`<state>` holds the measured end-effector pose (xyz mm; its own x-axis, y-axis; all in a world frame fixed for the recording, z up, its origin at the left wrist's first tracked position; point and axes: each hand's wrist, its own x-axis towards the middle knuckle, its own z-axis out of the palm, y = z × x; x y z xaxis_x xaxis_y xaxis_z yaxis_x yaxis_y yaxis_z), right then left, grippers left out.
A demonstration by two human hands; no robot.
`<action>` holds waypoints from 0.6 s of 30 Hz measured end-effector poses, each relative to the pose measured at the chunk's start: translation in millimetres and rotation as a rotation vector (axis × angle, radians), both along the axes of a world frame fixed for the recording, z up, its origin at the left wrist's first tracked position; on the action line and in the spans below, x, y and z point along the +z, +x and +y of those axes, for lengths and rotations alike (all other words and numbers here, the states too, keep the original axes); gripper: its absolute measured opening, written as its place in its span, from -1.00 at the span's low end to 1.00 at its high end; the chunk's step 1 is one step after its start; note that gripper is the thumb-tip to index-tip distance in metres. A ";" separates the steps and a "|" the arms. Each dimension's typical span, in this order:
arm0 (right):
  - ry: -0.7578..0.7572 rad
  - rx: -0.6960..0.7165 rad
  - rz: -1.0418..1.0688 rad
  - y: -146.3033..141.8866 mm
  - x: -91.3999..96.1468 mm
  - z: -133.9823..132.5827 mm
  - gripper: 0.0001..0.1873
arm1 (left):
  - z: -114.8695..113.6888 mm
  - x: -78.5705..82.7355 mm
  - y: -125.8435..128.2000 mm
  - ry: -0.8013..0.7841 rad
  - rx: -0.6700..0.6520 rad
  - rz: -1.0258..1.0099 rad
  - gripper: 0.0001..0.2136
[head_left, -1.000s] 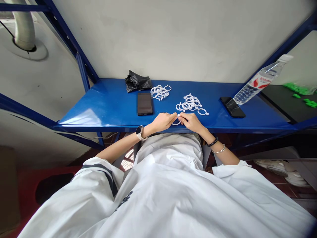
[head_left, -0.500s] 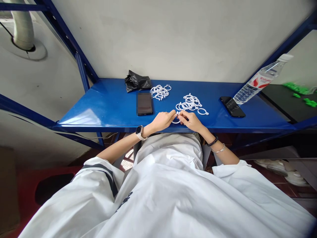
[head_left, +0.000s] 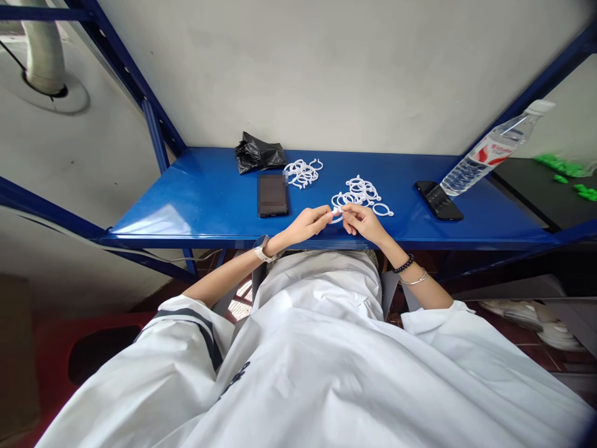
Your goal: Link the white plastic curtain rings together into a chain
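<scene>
White plastic ring (head_left: 336,212) sits pinched between both hands at the centre of the frame, just above the front edge of the blue metal shelf (head_left: 205,199). The left hand (head_left: 308,224) reaches in from the lower left with its wrist bent up, thumb and forefinger closed on the ring's left side. The right hand (head_left: 367,224) comes in from the lower right, fingers curled and fingertips clamped on the ring's other side, so the two hands almost touch. A smartwatch (head_left: 260,247) is on the left wrist; a dark bead bracelet (head_left: 402,264) and a thin bangle (head_left: 415,279) are on the right.

Just beyond the hands lies a heap of white rings (head_left: 359,191); a second heap (head_left: 303,173) lies up-left of it, beside a dark phone (head_left: 273,194) and a crumpled black bag (head_left: 259,154). At the right a water bottle (head_left: 489,152) leans over another phone (head_left: 438,200); its red-and-white label carries writing too small to read.
</scene>
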<state>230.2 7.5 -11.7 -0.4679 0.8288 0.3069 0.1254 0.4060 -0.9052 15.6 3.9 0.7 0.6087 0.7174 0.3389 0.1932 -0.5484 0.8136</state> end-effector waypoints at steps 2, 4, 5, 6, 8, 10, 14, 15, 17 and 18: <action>-0.021 0.011 0.025 0.0 0.8 0.2 -0.55 | 1.0 -1.1 -0.2 -0.038 -0.011 -0.040 -0.56; -0.044 0.027 0.040 -0.4 3.6 -0.9 -0.56 | 2.6 -3.3 -0.1 -0.062 0.009 -0.096 -0.57; -0.056 0.034 0.042 -0.8 5.4 -1.8 -0.56 | 3.6 -4.4 0.0 -0.078 0.020 -0.126 -0.58; -0.067 0.039 0.043 -1.2 7.3 -2.7 -0.55 | 4.4 -5.4 0.1 -0.094 0.028 -0.153 -0.59; -0.081 0.040 0.044 -2.1 10.5 -4.1 -0.53 | 5.5 -6.5 0.5 -0.114 0.026 -0.194 -0.61; -0.081 0.033 0.048 -2.7 12.2 -4.9 -0.52 | 5.5 -6.1 1.0 -0.109 0.020 -0.214 -0.61; -0.049 0.013 0.044 -2.5 11.6 -4.6 -0.53 | 3.2 -2.6 1.9 -0.102 0.008 -0.200 -0.59; -0.043 0.009 0.044 -2.1 11.1 -4.3 -0.54 | 2.7 -1.8 1.9 -0.102 0.001 -0.184 -0.58; -0.032 0.006 0.043 -1.3 9.9 -3.6 -0.55 | 2.0 -0.6 1.7 -0.091 -0.003 -0.147 -0.56; -0.029 0.006 0.038 -0.9 9.4 -3.3 -0.55 | 1.8 -0.2 1.5 -0.080 0.001 -0.132 -0.56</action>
